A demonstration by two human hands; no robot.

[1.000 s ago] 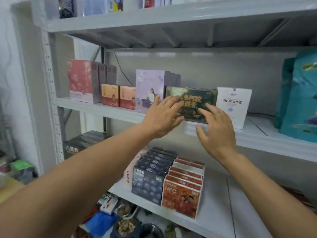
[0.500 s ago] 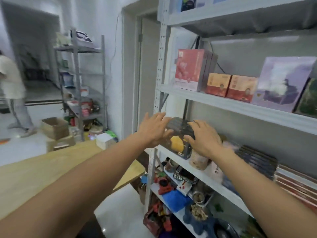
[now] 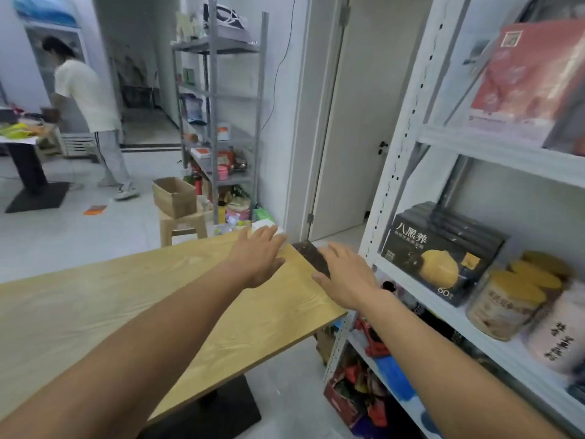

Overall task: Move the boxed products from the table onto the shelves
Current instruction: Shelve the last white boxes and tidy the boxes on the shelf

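The white shelf unit [image 3: 395, 172] stands on the right, with a row of black boxes [image 3: 437, 258] on one shelf. The wooden table [image 3: 126, 305] is just beside it. Both hands reach to its far corner, apart from each other, fingers straight, gripping nothing. The right hand [image 3: 346, 277] is over a dark box [image 3: 311, 253] at the table edge, the left hand [image 3: 258, 258] over a white box [image 3: 262, 224]; if they touch the boxes, I cannot tell
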